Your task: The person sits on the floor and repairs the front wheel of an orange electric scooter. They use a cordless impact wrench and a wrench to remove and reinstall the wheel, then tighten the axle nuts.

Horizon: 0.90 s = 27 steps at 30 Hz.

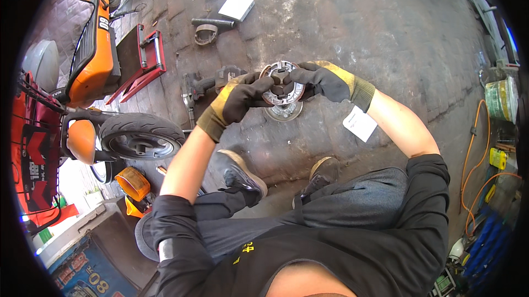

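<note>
Both my hands wear black gloves with yellow backs. My left hand (pixel 242 97) is closed on the left side of a ring-shaped pair of brake shoes (pixel 284 99), and my right hand (pixel 329 82) grips its right side. Thumbs and fingers come close together over the ring's middle, so part of it is hidden. Under the ring, a round metal brake plate or hub (pixel 285 114) shows its lower edge; whether the two touch I cannot tell. Beside my left hand, a power wrench (pixel 194 88) lies on the floor.
Farther off lie a white box (pixel 236 7), a dark tube (pixel 215 23) and a worn curved part (pixel 206 34). A white card (pixel 360 124) is below my right wrist. Left are a red-framed stand (pixel 157 54) and a scooter wheel (pixel 142 138); an orange hose (pixel 466 186) runs along the right.
</note>
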Tool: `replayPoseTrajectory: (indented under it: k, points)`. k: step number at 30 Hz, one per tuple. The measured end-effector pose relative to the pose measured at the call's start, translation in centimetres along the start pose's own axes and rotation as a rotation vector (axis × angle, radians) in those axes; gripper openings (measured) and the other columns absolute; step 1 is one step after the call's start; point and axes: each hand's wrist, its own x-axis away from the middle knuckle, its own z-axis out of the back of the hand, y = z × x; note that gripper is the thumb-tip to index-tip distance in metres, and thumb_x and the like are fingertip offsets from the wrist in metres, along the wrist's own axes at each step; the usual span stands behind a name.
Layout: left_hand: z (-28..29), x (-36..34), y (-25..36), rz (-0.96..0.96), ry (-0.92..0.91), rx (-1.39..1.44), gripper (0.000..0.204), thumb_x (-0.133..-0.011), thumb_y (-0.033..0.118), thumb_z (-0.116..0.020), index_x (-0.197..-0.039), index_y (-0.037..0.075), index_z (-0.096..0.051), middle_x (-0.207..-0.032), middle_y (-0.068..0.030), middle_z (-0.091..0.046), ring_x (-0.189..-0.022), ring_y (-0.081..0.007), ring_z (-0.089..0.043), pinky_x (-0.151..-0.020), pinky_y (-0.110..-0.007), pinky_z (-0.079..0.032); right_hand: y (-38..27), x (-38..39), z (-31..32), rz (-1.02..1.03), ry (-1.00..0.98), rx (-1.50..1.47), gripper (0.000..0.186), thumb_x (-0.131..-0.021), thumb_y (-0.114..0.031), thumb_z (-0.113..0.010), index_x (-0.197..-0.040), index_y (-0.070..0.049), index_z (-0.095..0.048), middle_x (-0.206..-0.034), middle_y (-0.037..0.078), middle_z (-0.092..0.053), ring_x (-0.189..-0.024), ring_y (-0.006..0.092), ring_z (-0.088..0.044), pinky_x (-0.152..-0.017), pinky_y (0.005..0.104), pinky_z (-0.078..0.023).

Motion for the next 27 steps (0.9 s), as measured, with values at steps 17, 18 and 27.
replayPoseTrajectory:
  k: [17, 18, 27]
  points:
    - [-1.6, -3.4, -8.9, 0.238, 0.409, -0.291, 0.064, -0.093, 0.045, -0.085, -0.132, -0.004, -0.069, -0.111, -0.0127, -0.079, -0.094, -0.0199, -0.077, -0.080, -0.034, -0.065, 6.2, -4.5, -1.3, -0.459, 0.256, 0.556, 0.068, -0.097, -0.047, -0.075, -0.136, 0.008, -0.062, -0.115, 0.023, -0.078, -0.094, 0.0267, -0.080, -0.081, 0.0362, -0.066]
    - [-1.5, -3.3, -9.1, 0.229, 0.399, -0.293, 0.066, -0.092, 0.046, -0.085, -0.132, -0.004, -0.069, -0.111, -0.0129, -0.079, -0.096, -0.0201, -0.077, -0.081, -0.034, -0.066, 6.2, -4.4, -1.5, -0.489, 0.257, 0.552, 0.069, -0.097, -0.048, -0.074, -0.134, 0.008, -0.063, -0.114, 0.022, -0.078, -0.093, 0.0266, -0.080, -0.081, 0.0364, -0.066]
    - [-1.3, -3.8, -9.6, 0.257, 0.486, -0.282, 0.060, -0.091, 0.039, -0.086, -0.124, -0.008, -0.072, -0.107, -0.0174, -0.080, -0.090, -0.0224, -0.079, -0.078, -0.035, -0.067, 4.8, -4.4, -2.4, -0.554, 0.270, 0.624, 0.066, -0.096, -0.054, -0.071, -0.129, 0.004, -0.070, -0.112, 0.020, -0.080, -0.096, 0.0263, -0.082, -0.072, 0.0388, -0.063]
